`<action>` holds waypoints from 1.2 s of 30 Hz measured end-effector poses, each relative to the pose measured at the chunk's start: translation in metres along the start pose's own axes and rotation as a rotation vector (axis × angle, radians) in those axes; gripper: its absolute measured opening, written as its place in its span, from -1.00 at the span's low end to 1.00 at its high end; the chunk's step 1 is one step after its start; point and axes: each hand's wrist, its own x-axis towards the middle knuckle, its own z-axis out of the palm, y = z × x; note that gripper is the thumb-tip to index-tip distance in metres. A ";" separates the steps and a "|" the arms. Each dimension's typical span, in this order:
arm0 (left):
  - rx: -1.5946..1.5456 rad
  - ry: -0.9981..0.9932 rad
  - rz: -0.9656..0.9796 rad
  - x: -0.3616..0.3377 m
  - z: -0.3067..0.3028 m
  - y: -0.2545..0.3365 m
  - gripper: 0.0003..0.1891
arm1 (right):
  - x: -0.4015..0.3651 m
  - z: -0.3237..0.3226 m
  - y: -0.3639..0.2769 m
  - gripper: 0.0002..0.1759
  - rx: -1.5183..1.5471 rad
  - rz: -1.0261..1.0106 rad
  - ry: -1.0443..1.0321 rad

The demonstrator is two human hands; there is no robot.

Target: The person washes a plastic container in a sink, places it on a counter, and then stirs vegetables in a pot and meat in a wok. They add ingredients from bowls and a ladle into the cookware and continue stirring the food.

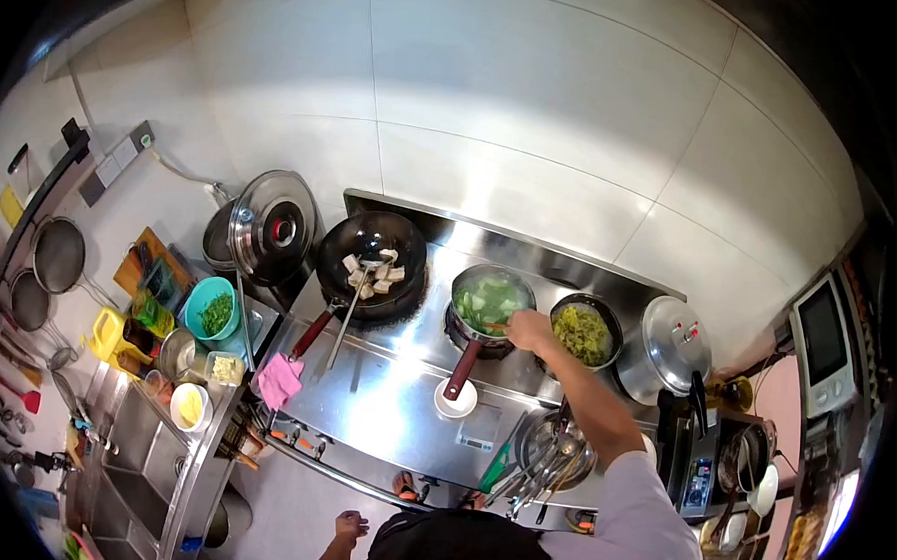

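My right hand (529,331) is closed around wooden chopsticks (493,325), whose tips reach into a saucepan (462,370) of green leafy vegetables (490,298) in pale liquid. The saucepan rests on a burner, its dark red handle pointing toward me over a small white bowl (455,398). Low by my side, away from the counter, my left hand (351,525) hangs with loosely bent fingers and nothing visible in it. To the right of the saucepan, beyond my right forearm, a dark pan (610,355) holds yellow-green chopped food (580,331).
Left of the saucepan stands a wok (342,237) with pale chunks and a ladle (351,311). A pink cloth (280,381) lies near its handle. At right are a pressure cooker (670,340) and a bowl of utensils (551,453). A teal bowl (226,286) of greens stands left.
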 end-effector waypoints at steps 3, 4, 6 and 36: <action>0.022 0.011 -0.048 0.001 -0.007 -0.009 -0.81 | -0.005 -0.035 0.002 -0.71 -0.093 -0.016 -0.060; 0.041 0.025 -0.087 0.001 -0.008 -0.011 -0.80 | -0.005 -0.042 0.004 -0.68 -0.111 -0.002 -0.055; 0.044 0.026 -0.107 0.001 -0.011 -0.014 -0.80 | -0.005 -0.051 0.000 -0.66 -0.053 0.060 -0.022; -0.019 -0.036 -0.001 0.005 -0.009 -0.014 -0.83 | -0.006 0.022 0.000 -0.68 0.109 0.091 0.023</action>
